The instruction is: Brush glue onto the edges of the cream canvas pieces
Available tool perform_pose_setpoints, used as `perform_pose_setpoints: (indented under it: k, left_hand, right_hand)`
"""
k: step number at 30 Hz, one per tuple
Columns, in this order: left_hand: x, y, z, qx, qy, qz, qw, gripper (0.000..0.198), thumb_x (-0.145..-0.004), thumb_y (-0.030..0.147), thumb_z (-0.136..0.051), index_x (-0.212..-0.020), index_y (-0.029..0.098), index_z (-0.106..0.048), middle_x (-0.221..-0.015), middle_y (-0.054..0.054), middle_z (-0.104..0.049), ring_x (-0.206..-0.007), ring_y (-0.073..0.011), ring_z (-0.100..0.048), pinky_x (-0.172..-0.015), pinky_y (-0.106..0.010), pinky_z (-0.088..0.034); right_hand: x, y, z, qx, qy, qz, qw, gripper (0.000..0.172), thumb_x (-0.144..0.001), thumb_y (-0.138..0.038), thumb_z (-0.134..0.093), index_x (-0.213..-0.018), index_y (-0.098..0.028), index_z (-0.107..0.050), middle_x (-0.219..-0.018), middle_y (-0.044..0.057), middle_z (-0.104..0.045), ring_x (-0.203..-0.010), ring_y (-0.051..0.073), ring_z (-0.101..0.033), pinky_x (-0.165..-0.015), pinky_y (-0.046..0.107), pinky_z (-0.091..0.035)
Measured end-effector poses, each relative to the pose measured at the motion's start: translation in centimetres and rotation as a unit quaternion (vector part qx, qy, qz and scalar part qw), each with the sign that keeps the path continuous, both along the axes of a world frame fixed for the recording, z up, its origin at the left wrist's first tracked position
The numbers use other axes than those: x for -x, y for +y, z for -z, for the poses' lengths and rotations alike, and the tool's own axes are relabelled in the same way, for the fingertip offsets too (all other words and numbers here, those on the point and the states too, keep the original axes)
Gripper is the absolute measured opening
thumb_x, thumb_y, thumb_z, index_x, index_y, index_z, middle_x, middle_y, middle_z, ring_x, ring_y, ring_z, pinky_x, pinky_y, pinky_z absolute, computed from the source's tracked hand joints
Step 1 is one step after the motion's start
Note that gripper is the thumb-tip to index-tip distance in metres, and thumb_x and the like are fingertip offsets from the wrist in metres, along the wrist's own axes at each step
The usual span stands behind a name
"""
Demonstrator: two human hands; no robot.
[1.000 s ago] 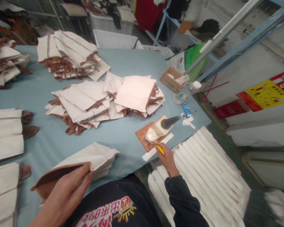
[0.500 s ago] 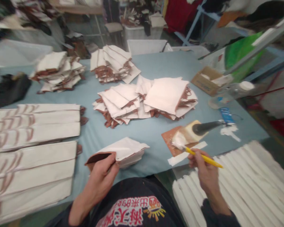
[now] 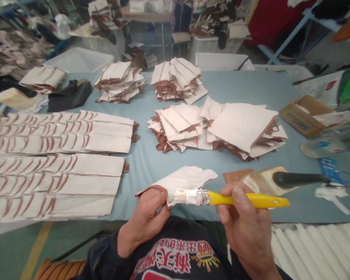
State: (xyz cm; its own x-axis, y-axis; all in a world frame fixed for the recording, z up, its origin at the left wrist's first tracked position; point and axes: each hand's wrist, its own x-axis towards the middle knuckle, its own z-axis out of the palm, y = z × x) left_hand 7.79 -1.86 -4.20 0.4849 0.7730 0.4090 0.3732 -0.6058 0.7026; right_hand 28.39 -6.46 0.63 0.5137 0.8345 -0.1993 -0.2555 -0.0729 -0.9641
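Note:
My left hand (image 3: 148, 217) is closed on the brown-edged mouth of a white fabric pouch (image 3: 183, 179), whose body extends to the right over the table. In my right hand (image 3: 247, 221) is a yellow-handled paintbrush (image 3: 251, 200), held level with its bristles pointing left. White paste coats the bristles and ferrule. The brush tip is at the pouch's near edge, beside my left fingers; whether it touches cannot be told. Behind my right hand lies a pale container with a black handle (image 3: 297, 179), next to a brown piece (image 3: 236, 175) partly hidden by the hand.
Piles of white pouches with brown trim (image 3: 242, 124) stand across the blue-green table (image 3: 140, 163). Overlapping rows of similar pouches (image 3: 96, 171) cover its left side. At right are a cardboard box (image 3: 306, 116), a clear jar (image 3: 321, 146) and white rolls (image 3: 317, 245) below the edge.
My right hand has brought the paintbrush from the pale container leftward to the pouch. My left hand still grips the pouch. The view has turned left.

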Motion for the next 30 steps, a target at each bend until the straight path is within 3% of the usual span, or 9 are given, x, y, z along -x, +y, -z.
perform_pose_setpoints:
  k: [7, 13, 17, 22, 27, 30]
  left_hand:
    - [0.3, 0.2, 0.1, -0.07, 0.021, 0.002, 0.997, 0.025, -0.087, 0.0, -0.046, -0.077, 0.023, -0.051, -0.071, -0.003, -0.067, -0.069, -0.0184, -0.06, -0.066, -0.03, -0.048]
    - [0.2, 0.2, 0.2, -0.078, 0.016, 0.004, 0.997, 0.026, -0.088, -0.001, -0.048, -0.08, 0.023, -0.052, -0.068, -0.001, -0.065, -0.066, -0.0184, -0.059, -0.067, -0.031, -0.048]
    - [0.1, 0.0, 0.2, -0.085, 0.018, -0.003, 0.996, 0.027, -0.086, -0.002, -0.046, -0.078, 0.024, -0.05, -0.069, -0.002, -0.066, -0.068, -0.0192, -0.06, -0.066, -0.031, -0.047]
    - [0.0, -0.2, 0.5, -0.087, 0.021, 0.005, 0.996, 0.025, -0.09, -0.001, -0.049, -0.084, 0.022, -0.056, -0.069, -0.001, -0.066, -0.068, -0.0188, -0.059, -0.067, -0.031, -0.048]
    - [-0.1, -0.2, 0.7, -0.092, 0.025, 0.002, 0.995, 0.026, -0.087, -0.001, -0.046, -0.078, 0.023, -0.053, -0.069, -0.003, -0.066, -0.068, -0.0205, -0.06, -0.067, -0.032, -0.048]
    - [-0.2, 0.0, 0.6, -0.103, 0.04, 0.007, 0.994, 0.028, -0.089, -0.001, -0.046, -0.079, 0.023, -0.056, -0.068, -0.003, -0.067, -0.068, -0.0204, -0.061, -0.069, -0.032, -0.049]
  right_hand:
    - [0.5, -1.3, 1.6, -0.001, -0.026, -0.085, 0.996, 0.042, -0.097, -0.058, -0.069, -0.078, -0.02, -0.066, -0.046, -0.006, -0.054, -0.034, 0.008, -0.045, -0.035, 0.019, -0.033]
    - [0.4, -1.5, 1.6, -0.026, -0.048, -0.038, 0.998, 0.039, -0.096, -0.056, -0.07, -0.081, -0.021, -0.065, -0.045, -0.007, -0.051, -0.036, 0.009, -0.046, -0.038, 0.02, -0.036]
    - [0.6, -1.5, 1.8, -0.015, -0.03, -0.077, 0.996, 0.039, -0.097, -0.055, -0.069, -0.078, -0.021, -0.065, -0.046, -0.007, -0.053, -0.034, 0.008, -0.044, -0.037, 0.02, -0.033]
    - [0.5, -1.7, 1.7, -0.035, -0.043, -0.035, 0.998, 0.04, -0.097, -0.055, -0.07, -0.076, -0.021, -0.065, -0.043, -0.007, -0.051, -0.034, 0.009, -0.045, -0.036, 0.019, -0.034]
    - [0.6, -2.2, 2.1, -0.019, -0.044, -0.075, 0.996, 0.04, -0.1, -0.053, -0.066, -0.078, -0.021, -0.065, -0.042, -0.007, -0.051, -0.034, 0.009, -0.044, -0.036, 0.019, -0.035]
    - [0.0, -2.4, 2.1, -0.013, -0.062, -0.05, 0.997, 0.041, -0.099, -0.054, -0.067, -0.076, -0.02, -0.064, -0.041, -0.007, -0.049, -0.032, 0.009, -0.044, -0.035, 0.018, -0.034]
